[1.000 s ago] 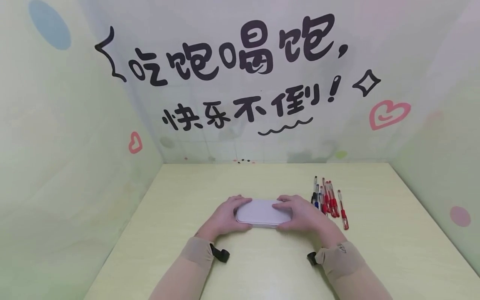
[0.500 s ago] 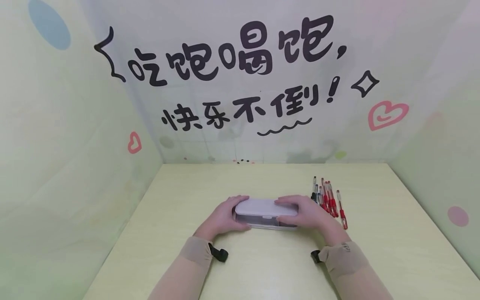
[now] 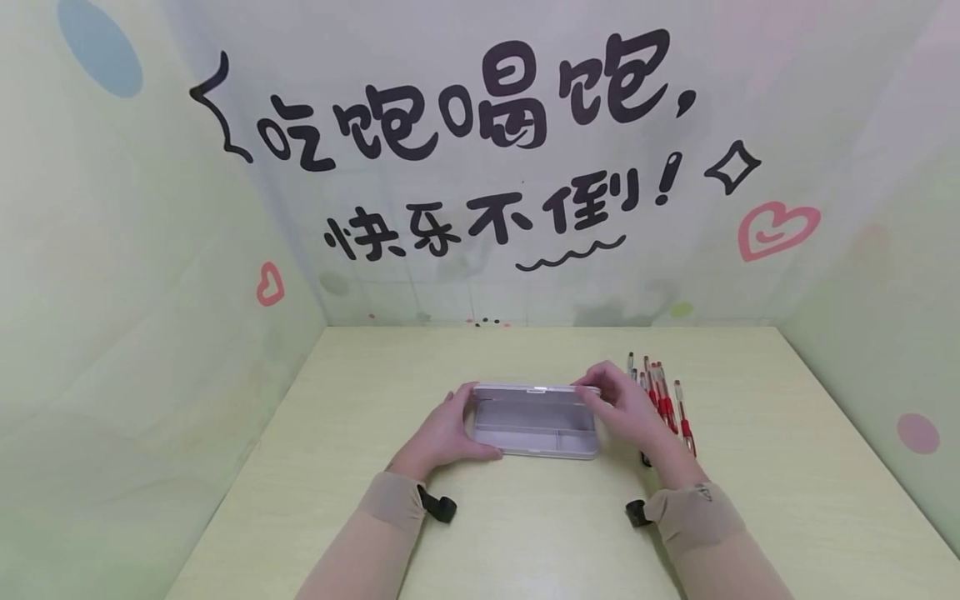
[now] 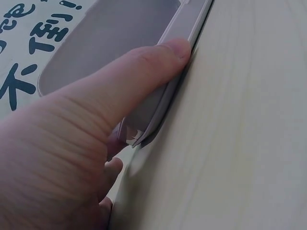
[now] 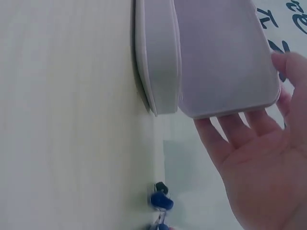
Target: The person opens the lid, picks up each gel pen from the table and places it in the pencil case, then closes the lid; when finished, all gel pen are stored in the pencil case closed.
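A pale lilac-white pencil case (image 3: 517,442) stands on the table with its lid (image 3: 532,412) raised. Its tray is divided by a small partition towards the right, and no pens show inside. My left hand (image 3: 442,435) grips the left end of the case; in the left wrist view its thumb (image 4: 144,67) lies over the front wall. At the lid's right corner, my right hand (image 3: 626,412) holds the edge. From the right wrist view, the thumb is at the lid's rim and the fingers (image 5: 235,129) reach behind it.
Several pens (image 3: 663,398) with red, black and blue parts lie right of the case, partly hidden behind my right hand. A printed backdrop (image 3: 525,292) with black lettering rises at the table's (image 3: 555,533) back edge, with side walls left and right.
The pencil case's lid has swung up and back from closed, exposing the tray. My right hand has risen with the lid; my left hand has stayed at the left end.
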Motion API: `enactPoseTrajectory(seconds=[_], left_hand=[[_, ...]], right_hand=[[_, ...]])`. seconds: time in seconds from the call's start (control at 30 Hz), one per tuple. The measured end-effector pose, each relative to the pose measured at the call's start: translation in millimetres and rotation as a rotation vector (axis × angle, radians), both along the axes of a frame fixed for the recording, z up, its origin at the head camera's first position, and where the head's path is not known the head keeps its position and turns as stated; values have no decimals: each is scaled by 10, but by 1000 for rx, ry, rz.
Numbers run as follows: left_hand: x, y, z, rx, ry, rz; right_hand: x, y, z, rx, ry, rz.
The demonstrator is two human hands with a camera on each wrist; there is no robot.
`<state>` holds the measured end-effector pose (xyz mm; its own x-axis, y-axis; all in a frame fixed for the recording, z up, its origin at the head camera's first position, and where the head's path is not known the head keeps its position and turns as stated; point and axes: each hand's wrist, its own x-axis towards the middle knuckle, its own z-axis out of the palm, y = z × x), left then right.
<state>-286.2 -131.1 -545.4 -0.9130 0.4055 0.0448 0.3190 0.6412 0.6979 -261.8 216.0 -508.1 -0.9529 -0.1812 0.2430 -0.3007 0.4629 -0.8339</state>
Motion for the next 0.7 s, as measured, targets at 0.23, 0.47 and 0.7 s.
enactPoseTrajectory(seconds=[0.23, 0.47, 0.7], left_hand=[[-26, 12, -14, 61, -19, -19], [-34, -3, -26, 69, -46, -9], [-29, -14, -30, 67, -44, -4]], right_hand=[[-35, -118, -19, -157, 32, -168], [-61, -220, -45, -190, 32, -288], [-76, -187, -77, -78, -83, -261]])
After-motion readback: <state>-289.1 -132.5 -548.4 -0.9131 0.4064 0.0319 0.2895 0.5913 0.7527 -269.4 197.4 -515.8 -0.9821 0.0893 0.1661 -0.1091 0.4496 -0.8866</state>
